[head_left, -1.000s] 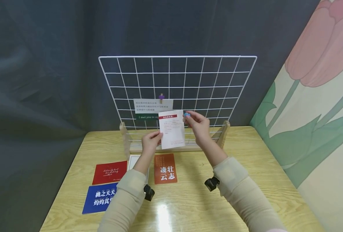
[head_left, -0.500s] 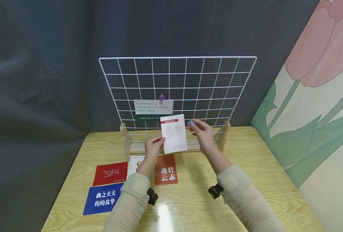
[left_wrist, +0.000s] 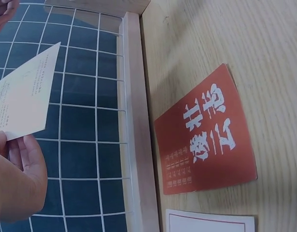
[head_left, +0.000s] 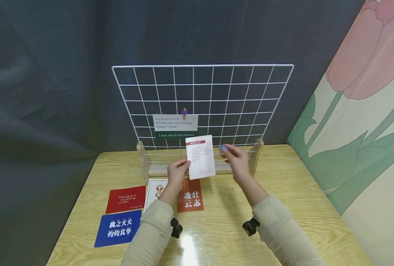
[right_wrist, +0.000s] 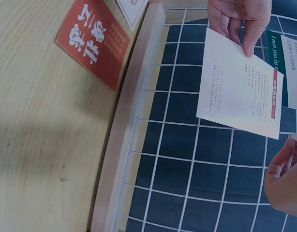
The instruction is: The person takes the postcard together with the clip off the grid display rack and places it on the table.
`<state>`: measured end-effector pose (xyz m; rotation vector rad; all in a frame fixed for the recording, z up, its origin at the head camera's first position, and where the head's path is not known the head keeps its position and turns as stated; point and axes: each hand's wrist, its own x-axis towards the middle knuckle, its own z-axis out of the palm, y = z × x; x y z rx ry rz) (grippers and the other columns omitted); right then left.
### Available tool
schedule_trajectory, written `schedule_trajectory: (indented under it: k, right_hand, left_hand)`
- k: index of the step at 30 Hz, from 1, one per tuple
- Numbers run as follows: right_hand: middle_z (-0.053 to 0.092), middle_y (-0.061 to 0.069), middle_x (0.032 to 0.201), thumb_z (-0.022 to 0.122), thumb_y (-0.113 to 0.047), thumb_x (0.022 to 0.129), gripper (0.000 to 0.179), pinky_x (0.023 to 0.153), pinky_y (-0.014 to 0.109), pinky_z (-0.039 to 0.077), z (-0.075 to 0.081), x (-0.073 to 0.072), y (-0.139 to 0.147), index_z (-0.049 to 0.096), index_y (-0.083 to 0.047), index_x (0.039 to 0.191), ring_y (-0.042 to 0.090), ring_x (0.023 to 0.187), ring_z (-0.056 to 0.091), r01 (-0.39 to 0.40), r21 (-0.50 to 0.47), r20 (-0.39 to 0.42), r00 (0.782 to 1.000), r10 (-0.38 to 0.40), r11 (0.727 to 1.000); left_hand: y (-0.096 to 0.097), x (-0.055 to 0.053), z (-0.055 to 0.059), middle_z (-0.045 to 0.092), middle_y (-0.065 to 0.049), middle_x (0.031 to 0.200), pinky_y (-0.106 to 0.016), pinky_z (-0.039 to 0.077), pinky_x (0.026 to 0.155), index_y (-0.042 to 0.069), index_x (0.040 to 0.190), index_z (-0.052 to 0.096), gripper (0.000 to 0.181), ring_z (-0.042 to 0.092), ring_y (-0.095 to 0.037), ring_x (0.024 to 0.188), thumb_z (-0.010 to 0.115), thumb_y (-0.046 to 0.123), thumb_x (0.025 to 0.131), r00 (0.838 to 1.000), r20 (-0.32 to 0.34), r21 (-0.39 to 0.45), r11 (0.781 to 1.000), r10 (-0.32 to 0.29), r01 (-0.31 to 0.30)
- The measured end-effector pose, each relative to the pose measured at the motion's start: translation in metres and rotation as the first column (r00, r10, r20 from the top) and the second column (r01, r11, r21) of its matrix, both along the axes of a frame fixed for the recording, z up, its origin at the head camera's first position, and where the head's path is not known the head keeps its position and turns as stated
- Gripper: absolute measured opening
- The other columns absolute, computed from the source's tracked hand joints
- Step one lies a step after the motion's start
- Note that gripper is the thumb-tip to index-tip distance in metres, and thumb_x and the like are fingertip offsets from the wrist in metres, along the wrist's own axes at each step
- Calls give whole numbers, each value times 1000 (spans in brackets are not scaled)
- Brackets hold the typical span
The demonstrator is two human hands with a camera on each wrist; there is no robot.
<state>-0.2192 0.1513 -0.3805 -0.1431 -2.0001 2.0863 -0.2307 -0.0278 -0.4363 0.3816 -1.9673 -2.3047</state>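
Note:
My left hand [head_left: 178, 173] pinches a white card [head_left: 200, 157] with a red title strip by its left edge, thumb in front. The card is upright, slightly tilted, in front of the white wire grid [head_left: 237, 92]. Just right of it, my right hand [head_left: 237, 160] pinches a small clothespin [head_left: 223, 147] with a blue decoration; in the right wrist view only the tip of this clothespin [right_wrist: 296, 138] shows. A purple-topped clothespin [head_left: 184, 112] holds a white and green card [head_left: 175, 123] on the grid, behind and above the white card.
On the wooden table [head_left: 223, 236] lie a red card [head_left: 126, 199], a blue card [head_left: 118, 229], an orange-red card [head_left: 191, 197] and a white card with a border [head_left: 154, 188], partly behind the left forearm. Wooden feet [head_left: 257, 157] support the grid. A dark curtain [head_left: 50, 92] hangs behind.
Both hands have come down and toward me, with the white card lower and a little to the right. The right hand with the clothespin has moved away from the card's edge.

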Motion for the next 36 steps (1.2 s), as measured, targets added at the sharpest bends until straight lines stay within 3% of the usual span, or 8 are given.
schedule_trajectory:
  k: [4,13,24,36]
  right_hand:
    - [64,-5,78,59,-6,81,25,58,22,47,-6,4,4,57,5,103,9,64,57,14,-11,16,1000,-14,1000]
    - [62,-11,74,58,-5,82,27,62,26,48,-23,12,19,55,6,107,7,63,57,35,-7,59,998,-34,999]
    - [63,-9,77,59,-8,81,14,64,27,47,-38,25,35,60,-6,95,9,67,57,42,-24,81,996,-39,999]
    - [63,-8,78,60,-10,81,11,65,26,48,-56,38,58,61,-17,89,10,70,58,109,-51,126,987,-102,993]
  left_hand:
    - [2,2,-3,60,-12,83,-26,51,60,-5,94,63,19,56,-13,60,63,4,77,1000,23,11,1000,0,0]
    - [5,4,-13,59,-7,77,-23,50,56,-4,93,63,20,54,-10,59,65,4,75,999,45,39,999,4,-6]
    - [6,7,-22,60,-9,86,-26,51,58,-3,94,63,20,55,-12,64,65,6,75,997,79,16,1000,-10,9]
    - [16,11,-31,61,-6,75,-27,51,56,-5,93,63,20,57,-12,59,66,4,75,993,119,39,999,-4,-1]
